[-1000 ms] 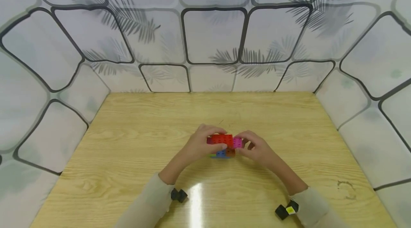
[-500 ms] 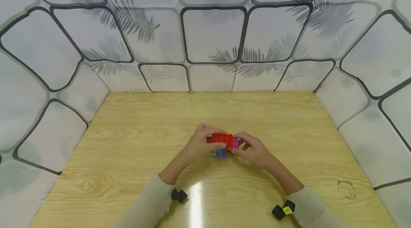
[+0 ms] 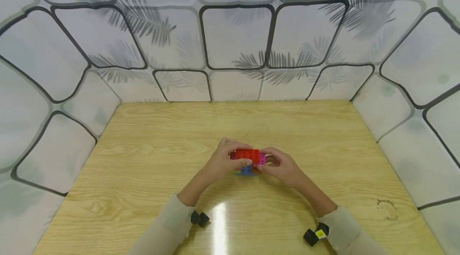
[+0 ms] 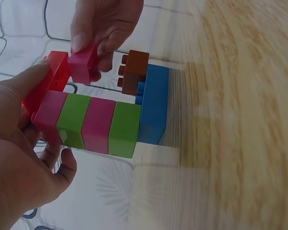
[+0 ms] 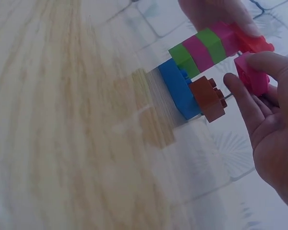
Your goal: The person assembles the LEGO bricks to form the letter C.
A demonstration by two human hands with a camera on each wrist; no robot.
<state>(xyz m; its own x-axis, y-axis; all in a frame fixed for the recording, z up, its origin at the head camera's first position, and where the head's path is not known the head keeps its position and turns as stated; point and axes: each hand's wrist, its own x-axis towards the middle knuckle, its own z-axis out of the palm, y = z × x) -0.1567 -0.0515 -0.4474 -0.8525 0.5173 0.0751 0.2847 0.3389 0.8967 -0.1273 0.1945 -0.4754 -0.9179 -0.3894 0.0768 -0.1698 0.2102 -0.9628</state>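
A tower of toy building bricks stands on the wooden table. Its base is a blue brick (image 4: 154, 105), carrying a brown brick (image 4: 136, 72) on one side. On the other rises a column of alternating green (image 4: 124, 129) and pink (image 4: 99, 124) bricks. Across the column's top, a long red brick (image 3: 247, 154) overhangs to the right; my left hand (image 3: 224, 160) grips it between thumb and fingers. My right hand (image 3: 285, 168) pinches a separate pink brick (image 4: 81, 66) against the red brick's overhanging end, above the brown brick. Whether those two are locked together I cannot tell.
Bare wooden tabletop (image 3: 161, 143) surrounds the tower. Patterned white panels (image 3: 237, 39) stand along the table's back and sides. Each sleeve cuff carries a small black device, one at the left wrist (image 3: 199, 219) and one at the right (image 3: 316, 234).
My right hand has shifted left with the pink brick, bringing it from beside the red brick's right end to partly under it. The left hand has kept its hold on the red brick.
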